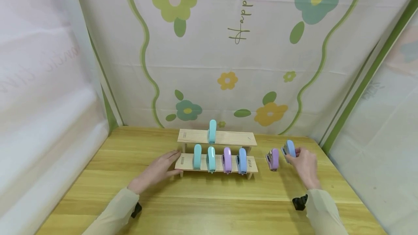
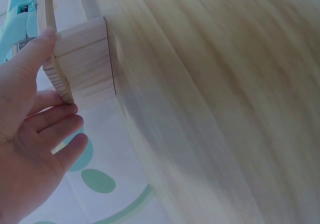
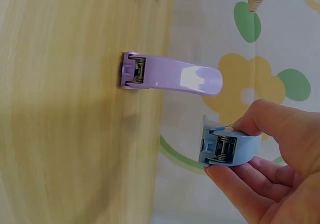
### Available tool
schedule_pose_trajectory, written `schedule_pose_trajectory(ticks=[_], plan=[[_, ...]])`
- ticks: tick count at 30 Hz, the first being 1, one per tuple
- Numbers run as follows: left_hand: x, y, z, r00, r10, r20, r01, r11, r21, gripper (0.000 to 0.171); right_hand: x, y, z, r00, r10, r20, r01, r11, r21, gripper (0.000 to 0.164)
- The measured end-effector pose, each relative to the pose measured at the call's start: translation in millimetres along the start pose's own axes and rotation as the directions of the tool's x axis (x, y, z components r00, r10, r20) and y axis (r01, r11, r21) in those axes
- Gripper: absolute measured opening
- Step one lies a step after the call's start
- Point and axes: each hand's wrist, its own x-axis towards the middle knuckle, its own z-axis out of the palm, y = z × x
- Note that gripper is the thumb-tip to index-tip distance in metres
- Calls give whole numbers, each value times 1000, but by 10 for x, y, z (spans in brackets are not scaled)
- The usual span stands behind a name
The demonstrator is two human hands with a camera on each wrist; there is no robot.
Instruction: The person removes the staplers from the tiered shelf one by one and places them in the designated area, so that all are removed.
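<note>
Nearest the camera: two beige sleeves (image 1: 321, 206), w/ a small black device (image 1: 299, 203) at the R. cuff. R. hand (image 1: 305, 164): thumb & fingers bent round a blue stapler (image 3: 245, 149), gripped at the R. side of the table (image 1: 228, 206), apparently off its surface. Stapler: pale blue, glossy, rounded handle; metal spring in a dark slot visible at one end (R. wrist view). Just beside it, a lilac stapler (image 1: 274, 159) of like form stands upright on the table. L. hand (image 1: 159, 169): thumb at front edge, fingertips at back, gripping the L. end of the lower shelf (image 1: 187, 159); remaining fingers loosely bent. Lower shelf: pale wood, bearing (L. to R.) two mint staplers (image 1: 197, 157), a purple stapler (image 1: 226, 159) & a periwinkle stapler (image 1: 242, 160). Upper shelf (image 1: 235, 137), behind: a third mint stapler (image 1: 212, 131), nr. centre. Backdrop (image 1: 196, 53): white cloth w/ printed flowers.
</note>
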Motion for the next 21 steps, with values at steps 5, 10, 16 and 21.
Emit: schedule_pose_trajectory(ticks=[5, 10, 16, 21], plan=[[-3, -3, 4, 1000, -2, 5, 2, 1000, 2, 70, 14, 57, 46, 1000, 13, 15, -13, 1000, -2, 40], [-4, -6, 5, 1000, 3, -2, -3, 1000, 1, 70, 18, 118, 107, 999, 32, 26, -32, 999, 2, 39], [-2, -17, 12, 1000, 13, -7, -13, 1000, 2, 70, 25, 164, 144, 999, 36, 31, -36, 999, -1, 39], [2, -22, 18, 1000, 8, -4, -8, 1000, 1, 70, 22, 184, 165, 998, 47, 41, -48, 999, 8, 40]])
